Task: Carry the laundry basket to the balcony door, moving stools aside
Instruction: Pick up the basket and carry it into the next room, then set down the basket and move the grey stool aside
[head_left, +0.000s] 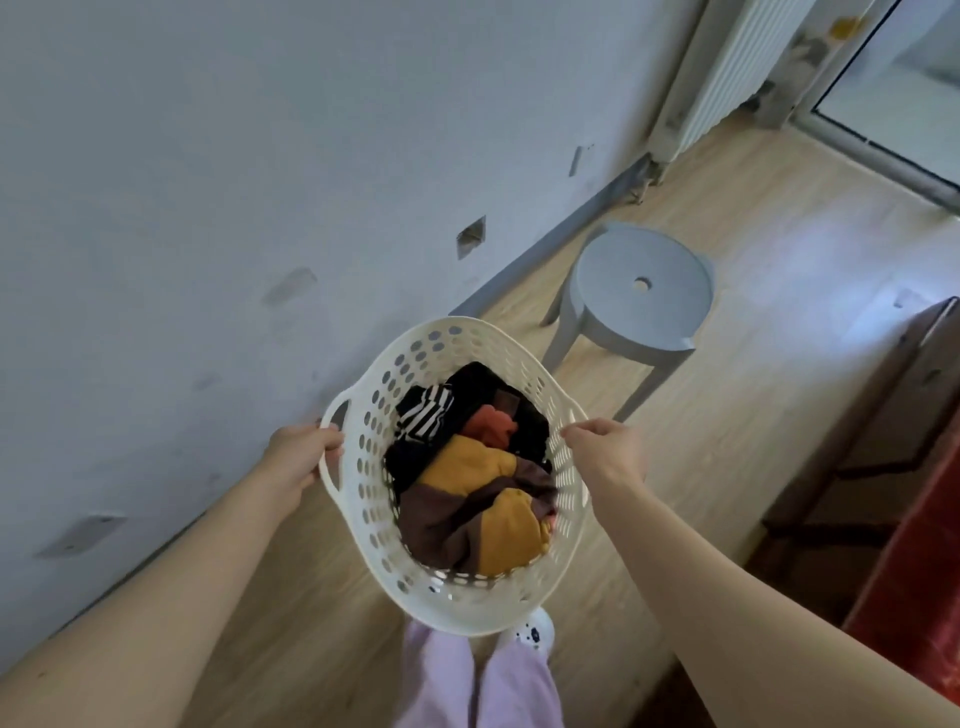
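White perforated laundry basket (457, 597) held off the wooden floor (753, 364) between both hands: left hand (301, 457) closed around the side handle, right hand (605, 454) gripping the opposite rim. Clothes (478, 478) inside: mustard, brown, orange, black, striped. Grey round stool (641, 293) stands beyond the right hand, apart from the basket; glass balcony door (893, 93) further beyond the stool.

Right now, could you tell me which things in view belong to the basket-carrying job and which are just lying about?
Part of the job: laundry basket, held by left hand and right hand; grey stool ahead; balcony door.

Just there: radiator, red cloth, dark wooden furniture.
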